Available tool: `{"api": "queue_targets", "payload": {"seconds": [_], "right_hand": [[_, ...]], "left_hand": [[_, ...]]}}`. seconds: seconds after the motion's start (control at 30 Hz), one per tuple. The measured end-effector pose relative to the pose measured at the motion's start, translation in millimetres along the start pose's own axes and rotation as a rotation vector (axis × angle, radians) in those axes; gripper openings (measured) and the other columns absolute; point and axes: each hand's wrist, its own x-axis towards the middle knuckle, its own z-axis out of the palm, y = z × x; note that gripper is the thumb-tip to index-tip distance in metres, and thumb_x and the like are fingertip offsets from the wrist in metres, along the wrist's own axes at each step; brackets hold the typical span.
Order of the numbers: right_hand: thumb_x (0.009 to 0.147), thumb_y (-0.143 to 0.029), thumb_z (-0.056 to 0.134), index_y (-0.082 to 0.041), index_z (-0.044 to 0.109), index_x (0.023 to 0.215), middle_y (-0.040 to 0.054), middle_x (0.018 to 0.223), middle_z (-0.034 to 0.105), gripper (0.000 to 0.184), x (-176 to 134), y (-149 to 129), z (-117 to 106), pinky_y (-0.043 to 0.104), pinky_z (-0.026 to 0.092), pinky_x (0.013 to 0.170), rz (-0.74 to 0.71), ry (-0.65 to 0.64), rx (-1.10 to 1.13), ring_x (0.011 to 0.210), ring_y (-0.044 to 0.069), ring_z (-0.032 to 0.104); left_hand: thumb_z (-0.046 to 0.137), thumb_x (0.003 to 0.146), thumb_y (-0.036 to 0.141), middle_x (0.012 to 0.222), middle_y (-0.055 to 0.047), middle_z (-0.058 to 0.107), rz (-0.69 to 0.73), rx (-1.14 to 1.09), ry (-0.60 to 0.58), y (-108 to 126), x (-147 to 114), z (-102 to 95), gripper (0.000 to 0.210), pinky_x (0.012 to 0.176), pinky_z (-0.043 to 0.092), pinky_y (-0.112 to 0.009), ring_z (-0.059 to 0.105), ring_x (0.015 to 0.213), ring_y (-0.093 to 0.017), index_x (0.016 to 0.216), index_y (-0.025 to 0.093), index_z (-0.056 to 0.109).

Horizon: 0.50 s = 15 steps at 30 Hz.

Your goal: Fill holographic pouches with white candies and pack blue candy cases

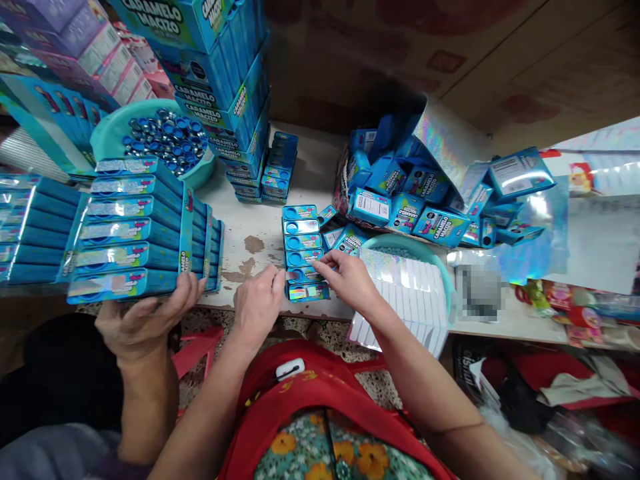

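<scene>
A short column of small blue candy boxes (303, 241) with round recesses and "Caramelo Macizo" lettering lies on the table in front of me. My left hand (259, 301) is closed, thumb and finger pinched at the left end of a box near the close end of the column. At the right edge of the same boxes, my right hand (347, 277) has its fingertips pinched together. The fingers partly cover the box between them. The nearest box (309, 292) has a shiny holographic face.
At left, a co-worker's hand (150, 317) supports a stacked block of blue boxes (135, 230). Behind are a teal bowl (107, 137) of metallic caps and a tall box stack (220, 87). A heaped basket (341, 183) and sheets of white strips (405, 293) over another bowl stand right.
</scene>
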Motion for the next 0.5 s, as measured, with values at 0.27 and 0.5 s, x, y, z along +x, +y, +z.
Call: {"api": "queue_targets", "payload": {"seconds": [0.27, 0.5], "right_hand": [[0.077, -0.056, 0.061, -0.019, 0.055, 0.106, -0.0005, 0.081, 0.06, 0.048, -18.1, -7.5, 7.0, 0.021, 0.041, 0.043, 0.133, -0.213, 0.44, 0.048, 0.009, 0.054], [0.083, -0.033, 0.056, -0.017, 0.055, 0.067, -0.0023, 0.058, 0.058, 0.022, -2.5, 3.7, 18.4, 0.02, 0.035, 0.05, -0.014, -0.155, 0.177, 0.051, 0.01, 0.052]], "left_hand": [[0.042, 0.09, 0.04, 0.057, 0.004, 0.049, 0.011, -0.397, 0.0, 4.6, -10.2, -16.8, 0.032, 0.056, 0.028, -0.021, 0.041, 0.054, -0.009, 0.07, 0.019, 0.056], [0.033, 0.093, 0.04, 0.065, -0.003, 0.059, -0.063, -0.075, -0.061, 10.7, -3.6, 3.7, 0.036, 0.056, 0.023, -0.026, 0.049, 0.059, -0.015, 0.076, 0.02, 0.057]]}}
